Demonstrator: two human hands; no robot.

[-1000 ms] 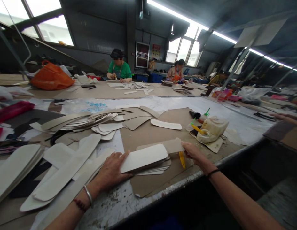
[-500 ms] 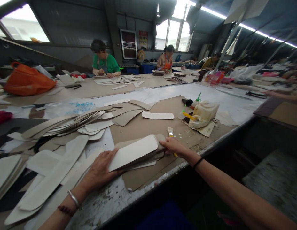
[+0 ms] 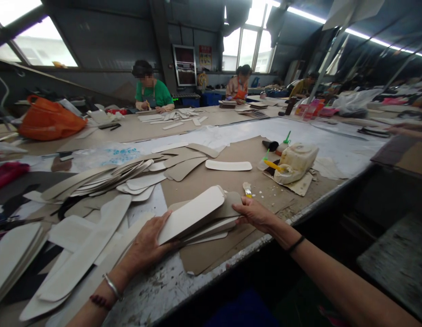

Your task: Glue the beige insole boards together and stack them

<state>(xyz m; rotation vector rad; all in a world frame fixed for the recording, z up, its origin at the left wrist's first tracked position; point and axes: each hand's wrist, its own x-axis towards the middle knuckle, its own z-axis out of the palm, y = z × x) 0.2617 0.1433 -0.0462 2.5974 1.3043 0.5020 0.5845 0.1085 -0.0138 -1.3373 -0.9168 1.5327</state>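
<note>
A stack of white and grey-beige strip-shaped pieces [image 3: 193, 213] with rounded ends lies between my hands near the table's front edge. My left hand [image 3: 151, 240] grips the stack's left end, thumb low and fingers along the upper side. At the other end, my right hand [image 3: 253, 213] pinches a grey-beige piece [image 3: 232, 204] between thumb and fingers; the white piece on top is tilted up above it. Just behind my right hand lies a brush [image 3: 247, 189] with a yellow handle, partly hidden. A single white strip [image 3: 228, 166] lies flat beyond the stack.
Many loose strips [image 3: 91, 240] cover the table's left side. A cut-open plastic jug [image 3: 301, 159] with a yellow handle in it stands at right, near green-tipped bottles [image 3: 285, 144]. Across the table sits a person in green [image 3: 154, 93]; an orange bag [image 3: 50, 120] lies far left.
The gap between the top white piece and the grey-beige pieces beneath has widened at the right end. My hands keep their hold; the whole view has shifted slightly.
</note>
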